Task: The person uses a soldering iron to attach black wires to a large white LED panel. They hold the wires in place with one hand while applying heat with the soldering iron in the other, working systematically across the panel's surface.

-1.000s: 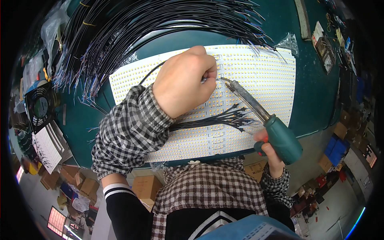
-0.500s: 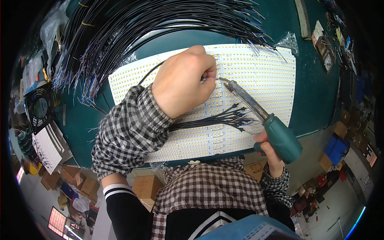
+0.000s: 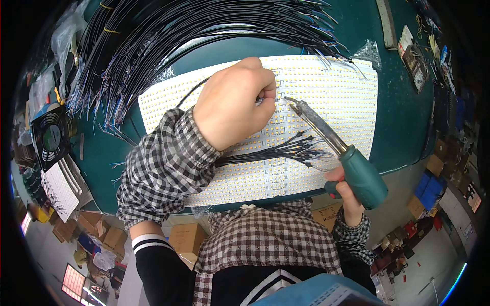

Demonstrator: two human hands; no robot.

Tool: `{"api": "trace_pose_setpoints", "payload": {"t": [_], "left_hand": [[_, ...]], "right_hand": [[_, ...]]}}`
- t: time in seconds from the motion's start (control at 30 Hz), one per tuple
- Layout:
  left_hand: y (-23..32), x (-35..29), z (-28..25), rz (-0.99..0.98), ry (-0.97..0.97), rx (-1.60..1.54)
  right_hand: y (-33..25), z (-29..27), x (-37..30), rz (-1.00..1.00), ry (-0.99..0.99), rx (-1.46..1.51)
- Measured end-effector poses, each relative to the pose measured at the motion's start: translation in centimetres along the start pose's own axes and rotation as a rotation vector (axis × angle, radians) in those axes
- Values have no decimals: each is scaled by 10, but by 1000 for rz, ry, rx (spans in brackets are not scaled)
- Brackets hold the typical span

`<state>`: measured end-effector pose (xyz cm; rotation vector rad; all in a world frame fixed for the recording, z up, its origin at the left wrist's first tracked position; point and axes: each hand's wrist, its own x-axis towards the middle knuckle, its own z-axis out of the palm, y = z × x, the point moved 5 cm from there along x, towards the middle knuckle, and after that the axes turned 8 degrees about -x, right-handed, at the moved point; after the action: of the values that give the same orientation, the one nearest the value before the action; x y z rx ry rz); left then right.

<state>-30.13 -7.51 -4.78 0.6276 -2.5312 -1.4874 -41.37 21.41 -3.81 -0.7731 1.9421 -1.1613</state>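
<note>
Left hand (image 3: 237,104): palm down over the white LED board (image 3: 337,97), fingers pinching a thin black cable (image 3: 193,94). Right hand (image 3: 349,201): at the front edge of the smooth, dark-green surface (image 3: 403,117), fingers wrapped round a green-handled soldering iron (image 3: 363,176), tip near the left. Board lies along that edge; cardboard box (image 3: 186,238) stands below.
</note>
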Motion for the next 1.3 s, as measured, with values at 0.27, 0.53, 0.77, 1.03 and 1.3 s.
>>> {"api": "trace_pose_setpoints", "payload": {"t": [0.27, 0.53, 0.77, 1.03, 1.3], "left_hand": [[-1, 1, 2, 6, 0, -2], [44, -34, -5, 176, 199, 352], [58, -63, 40, 203, -73, 310], [58, -71, 52, 208, -96, 363], [37, -82, -5, 88, 103, 904]], "right_hand": [[-6, 2, 0, 7, 50, -38], [-3, -8, -16, 94, 75, 91], [7, -20, -6, -93, 228, 161], [8, -24, -13, -113, 259, 187], [13, -27, -21, -97, 274, 155]]}}
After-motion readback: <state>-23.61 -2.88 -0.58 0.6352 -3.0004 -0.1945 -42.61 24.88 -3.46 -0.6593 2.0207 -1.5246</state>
